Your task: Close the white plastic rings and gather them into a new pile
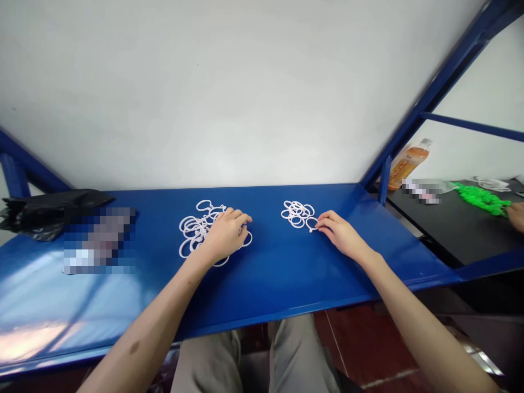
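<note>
Right hand (336, 233): thumb and fingertips pinching one white ring (312, 218) by its edge, right of centre, beside the small ring cluster (295, 214). Left hand (227, 232): over the bigger ring pile (189, 233), centre-left; can't tell if gripping. Probably light, flexible, tangle-prone; best held by the rim.

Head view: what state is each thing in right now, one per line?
Left hand: palm down over the larger ring pile; grip hidden.
Right hand: fingertips pinching a single ring.
Single ring: at the smaller ring pile's edge.
Larger ring pile: loosely heaped, partly covered.
Smaller ring pile: loosely overlapping.
Black bag: crumpled.
Bottle: cap looks on.
Green bundle: heaped, another person's hand at its end.
</note>
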Motion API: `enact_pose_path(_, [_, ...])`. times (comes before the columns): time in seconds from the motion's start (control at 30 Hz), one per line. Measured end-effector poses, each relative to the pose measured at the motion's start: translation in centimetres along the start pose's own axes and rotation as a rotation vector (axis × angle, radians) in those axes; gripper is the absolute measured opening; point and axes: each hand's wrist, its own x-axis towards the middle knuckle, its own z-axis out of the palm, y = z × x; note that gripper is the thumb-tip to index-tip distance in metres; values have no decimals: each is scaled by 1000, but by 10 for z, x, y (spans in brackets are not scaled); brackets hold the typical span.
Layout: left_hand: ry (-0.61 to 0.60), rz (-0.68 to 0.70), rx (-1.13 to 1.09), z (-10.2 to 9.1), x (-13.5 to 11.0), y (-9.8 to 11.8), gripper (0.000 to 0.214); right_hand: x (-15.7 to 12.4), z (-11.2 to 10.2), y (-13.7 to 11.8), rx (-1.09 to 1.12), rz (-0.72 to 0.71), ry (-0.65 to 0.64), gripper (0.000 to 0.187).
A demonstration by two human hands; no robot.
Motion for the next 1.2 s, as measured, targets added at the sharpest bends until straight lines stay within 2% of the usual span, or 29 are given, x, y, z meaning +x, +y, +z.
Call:
enact_pose_path(0.23, [-36,-22,6,-6,1,0,29,7,11,0,43,-22,44,19])
enact_pose_path(0.43, [-80,-59,50,-16,-1,0,38,10,13,-1,40,32,89,17])
enact_pose_path(0.6, [-157,-42,42,-23,-4,5,36,10,12,-4,70,50,66,15])
enact_pose_path(0.87, [-180,-43,97,-17,-5,2,33,11,12,-4,59,61,103,15])
enact_pose_path(0.93, [-176,-40,110,-14,-5,1,31,14,10,-14,24,69,161,17])
enact_pose_path(1.03, [-174,-29,110,-12,-4,0,29,26,12,-45,-6,40,223,17])
enact_pose_path(1.1, [-168,-26,96,-11,-3,0,29,39,20,-75,37,-21,153,17])
enact_pose_path(1.2, [-131,-25,66,-10,-2,0,26,61,41,-117,109,-56,-89,16])
